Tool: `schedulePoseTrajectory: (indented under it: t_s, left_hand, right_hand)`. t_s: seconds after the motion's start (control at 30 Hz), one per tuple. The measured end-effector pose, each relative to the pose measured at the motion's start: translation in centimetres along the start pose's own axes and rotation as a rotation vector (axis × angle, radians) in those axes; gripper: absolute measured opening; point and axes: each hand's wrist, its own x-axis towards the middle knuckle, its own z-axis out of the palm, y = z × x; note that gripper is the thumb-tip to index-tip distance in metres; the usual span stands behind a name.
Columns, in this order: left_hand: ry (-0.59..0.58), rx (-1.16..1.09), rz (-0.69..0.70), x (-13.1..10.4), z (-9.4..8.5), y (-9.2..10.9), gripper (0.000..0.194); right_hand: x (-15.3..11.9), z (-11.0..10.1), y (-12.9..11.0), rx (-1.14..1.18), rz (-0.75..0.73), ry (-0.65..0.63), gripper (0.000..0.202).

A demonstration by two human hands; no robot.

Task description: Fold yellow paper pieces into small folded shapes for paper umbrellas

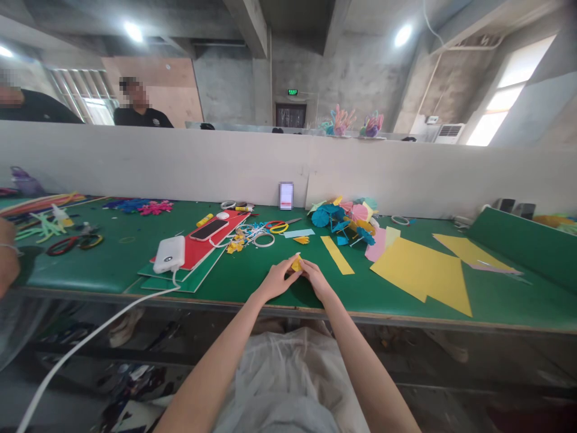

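A small folded piece of yellow paper point(296, 263) is pinched between my two hands, just above the green table point(270, 299) near its front edge. My left hand point(278, 278) grips it from the left, and my right hand point(314, 276) closes on it from the right. Just beyond my hands lies a small orange-yellow folded paper point(302, 240), with a light blue paper strip point(299, 233) behind it. A long yellow strip point(337, 255) rests to the right of my right hand.
Large yellow sheets point(424, 270) lie at the right, paper umbrellas point(347, 219) behind. Scissors point(277, 227) and a tape ring point(264, 240) sit left of centre. A white power bank point(170, 254) trails a cable over the front edge. Another person's arm point(6, 255) shows at far left.
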Motion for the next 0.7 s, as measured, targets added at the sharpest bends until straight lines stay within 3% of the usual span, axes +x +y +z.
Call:
schedulePoseTrajectory:
  t_s: [0.33, 0.7]
  left_hand:
    - [0.014, -0.333, -0.117, 0.0, -0.8, 0.3, 0.053]
    - [0.14, -0.356, -0.192, 0.4, -0.8, -0.9, 0.027]
  right_hand:
    - [-0.5, 0.6, -0.9, -0.017, 0.044, -0.061, 0.027]
    - [-0.8, 1.2, -0.8, -0.079, 0.018, -0.097, 0.024]
